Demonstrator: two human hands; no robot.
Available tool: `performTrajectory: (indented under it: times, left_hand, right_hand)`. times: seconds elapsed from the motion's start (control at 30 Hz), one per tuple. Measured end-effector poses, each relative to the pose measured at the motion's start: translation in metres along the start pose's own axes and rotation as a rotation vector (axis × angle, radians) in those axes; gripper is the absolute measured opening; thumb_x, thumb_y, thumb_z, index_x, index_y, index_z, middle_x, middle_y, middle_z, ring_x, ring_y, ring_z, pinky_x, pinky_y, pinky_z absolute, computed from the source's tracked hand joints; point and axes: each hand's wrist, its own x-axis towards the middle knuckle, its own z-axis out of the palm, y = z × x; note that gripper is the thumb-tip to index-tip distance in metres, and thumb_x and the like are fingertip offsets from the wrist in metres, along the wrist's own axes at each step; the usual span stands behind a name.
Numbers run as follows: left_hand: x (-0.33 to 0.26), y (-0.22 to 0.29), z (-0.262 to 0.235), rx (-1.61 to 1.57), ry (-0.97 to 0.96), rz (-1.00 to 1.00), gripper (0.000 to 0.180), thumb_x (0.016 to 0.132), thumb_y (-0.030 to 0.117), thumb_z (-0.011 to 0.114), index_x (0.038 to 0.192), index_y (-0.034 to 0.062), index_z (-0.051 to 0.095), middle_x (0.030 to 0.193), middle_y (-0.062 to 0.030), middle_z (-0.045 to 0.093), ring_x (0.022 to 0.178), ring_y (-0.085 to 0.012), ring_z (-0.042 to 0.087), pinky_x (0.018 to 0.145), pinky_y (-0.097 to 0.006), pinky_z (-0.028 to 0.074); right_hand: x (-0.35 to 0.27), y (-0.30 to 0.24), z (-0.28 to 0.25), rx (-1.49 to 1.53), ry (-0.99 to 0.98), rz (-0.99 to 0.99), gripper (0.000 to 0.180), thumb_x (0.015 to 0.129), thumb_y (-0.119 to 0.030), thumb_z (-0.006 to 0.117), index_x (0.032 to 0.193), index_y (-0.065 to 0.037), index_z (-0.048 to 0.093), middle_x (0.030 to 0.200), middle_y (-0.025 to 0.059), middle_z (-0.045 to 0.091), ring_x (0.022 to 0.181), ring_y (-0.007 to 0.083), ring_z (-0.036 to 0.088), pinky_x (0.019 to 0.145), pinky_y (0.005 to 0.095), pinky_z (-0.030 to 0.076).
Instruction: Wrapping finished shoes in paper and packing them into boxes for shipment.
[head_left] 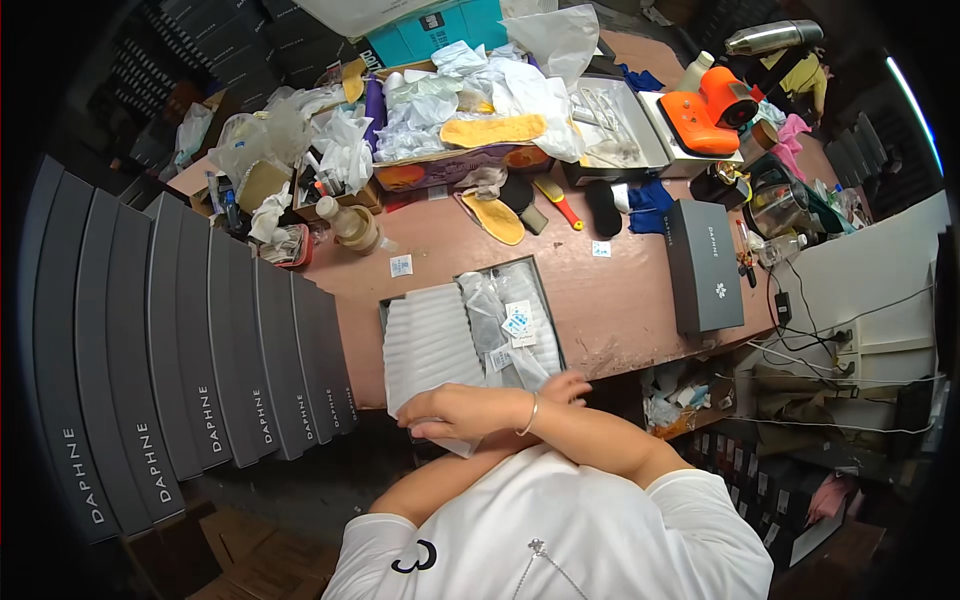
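A shallow dark grey shoe box (546, 310) lies uncovered at the table's near edge. White ribbed foam sheet (432, 335) covers its left part. On the right lie clear-wrapped contents (484, 312), a white tag (519, 322) and a small packet (500, 358). My forearms are crossed over the near side. My right hand (435, 412), reaching to the left, has its fingers bent down over the near-left end of the foam sheet. My left hand (567, 387) passes beneath the right forearm to the box's near-right corner; its fingers look curled, and what they hold is hidden.
Stacked grey shoe boxes (215, 330) stand at my left. A closed grey box (705, 270) stands on the right. Behind are a carton (460, 170) heaped with tissue, a yellow insole (492, 218), a bottle (345, 222), and an orange device (710, 108). Cables (800, 310) hang at right.
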Motion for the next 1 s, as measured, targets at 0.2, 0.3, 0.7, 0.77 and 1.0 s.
performTrajectory:
  times: [0.2,0.3,0.7,0.77,1.0]
  left_hand:
    - [-0.120,-0.082,-0.067,-0.352,0.885,-0.956,0.040,0.094,0.014,0.056,0.130,-0.0003,0.047,0.129,-0.0137,0.049,0.117,-0.0210,0.051,0.099,-0.033,0.043]
    - [-0.091,-0.032,-0.068,-0.353,0.776,-0.642,0.041,0.096,0.016,0.054,0.132,0.0001,0.044,0.129,-0.0134,0.048,0.117,-0.0196,0.051,0.100,-0.032,0.042]
    - [-0.090,-0.037,-0.080,-1.587,0.877,-0.640,0.038,0.095,0.018,0.048,0.132,0.0147,0.048,0.115,-0.0109,0.060,0.088,-0.0218,0.060,0.076,-0.037,0.052]
    - [-0.091,-0.025,-0.087,-1.495,0.830,-0.659,0.038,0.095,0.017,0.048,0.133,0.0146,0.047,0.115,-0.0111,0.060,0.087,-0.0221,0.060,0.077,-0.038,0.052]
    - [-0.085,0.000,-0.082,-1.473,0.818,-0.637,0.051,0.095,0.045,0.051,0.137,0.0165,0.042,0.115,-0.0091,0.058,0.102,-0.0236,0.058,0.083,-0.041,0.050]
  right_hand:
    - [-0.094,0.099,-0.057,-1.206,0.366,0.412,0.056,0.079,-0.003,0.056,0.134,-0.004,0.044,0.137,0.0254,0.043,0.121,0.0450,0.045,0.102,0.0461,0.039]
    - [-0.103,0.138,-0.066,-1.150,0.359,0.252,0.058,0.075,0.001,0.056,0.132,-0.002,0.045,0.133,0.0247,0.046,0.121,0.0431,0.046,0.103,0.0453,0.038]
    - [-0.099,0.090,-0.021,-0.785,0.414,0.255,0.070,0.074,-0.022,0.073,0.134,-0.004,0.042,0.141,0.0215,0.038,0.132,0.0401,0.035,0.105,0.0552,0.032]
    - [-0.099,0.107,-0.024,-0.990,0.417,0.413,0.051,0.074,-0.024,0.073,0.119,-0.009,0.054,0.139,0.0190,0.042,0.132,0.0382,0.035,0.105,0.0560,0.030]
    - [-0.098,0.090,-0.003,-0.801,0.605,0.332,0.021,0.077,-0.022,0.070,0.086,-0.006,0.060,0.114,0.0158,0.057,0.102,0.0344,0.054,0.083,0.0450,0.043]
